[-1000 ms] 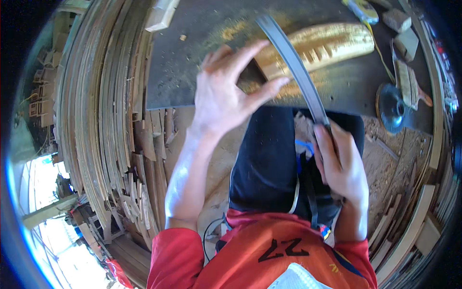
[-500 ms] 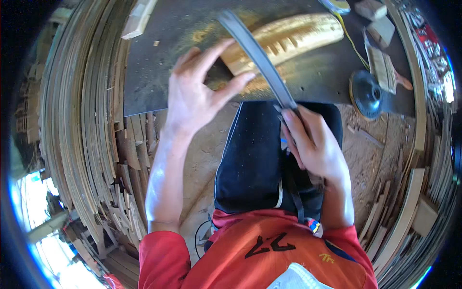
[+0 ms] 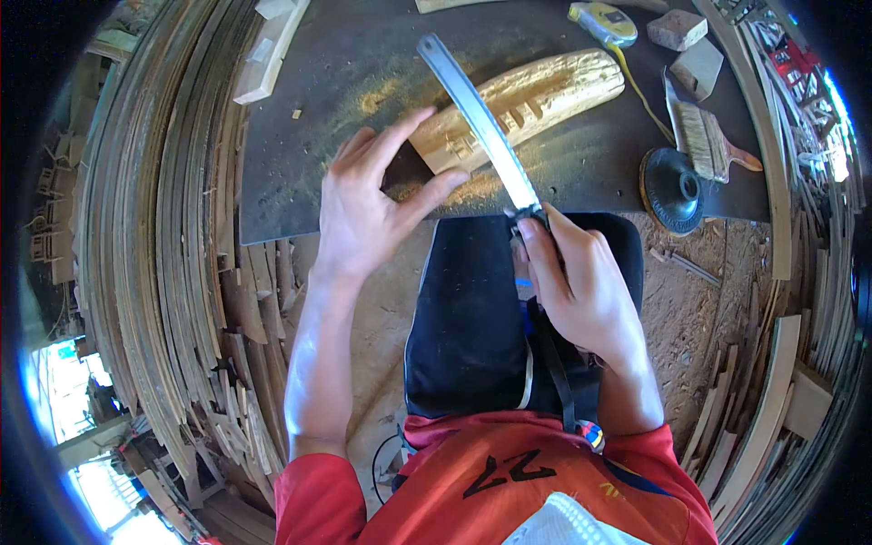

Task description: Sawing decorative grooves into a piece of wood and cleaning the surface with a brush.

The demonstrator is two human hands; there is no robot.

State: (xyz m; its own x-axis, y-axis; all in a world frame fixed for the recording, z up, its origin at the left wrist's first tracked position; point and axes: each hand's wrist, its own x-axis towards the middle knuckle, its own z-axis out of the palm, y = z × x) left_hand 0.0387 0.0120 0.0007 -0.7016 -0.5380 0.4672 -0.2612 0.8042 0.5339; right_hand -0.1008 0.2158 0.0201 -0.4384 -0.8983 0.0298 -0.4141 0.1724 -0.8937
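Observation:
My right hand (image 3: pixel 581 286) is wrapped around the dark handle end of a saw-like tool (image 3: pixel 480 123). Its long, narrow metal bar slants up and left, crossing over a carved piece of wood (image 3: pixel 568 86). That wood is pale, long and rounded at the far right, with several notches cut along its middle. At its left end is my left hand (image 3: pixel 368 200), thumb and forefinger spread to either edge of it, seemingly bracing it. The other left fingers curl clear of the wood. Whether the tool's lower edge touches the wood is hidden.
Sawdust lies on the dark table (image 3: pixel 300 163). Along its right side are a yellow tape measure (image 3: pixel 607 24), wood blocks (image 3: pixel 698 68), a brush (image 3: pixel 704 141) and a round black disc (image 3: pixel 670 191). Stacked wood strips (image 3: pixel 173 227) line the left; more stand at right.
The view has shifted, so the table and wood sit lower in it. The tool has slid slightly away from me across the wood. My left hand keeps its place at the wood's end.

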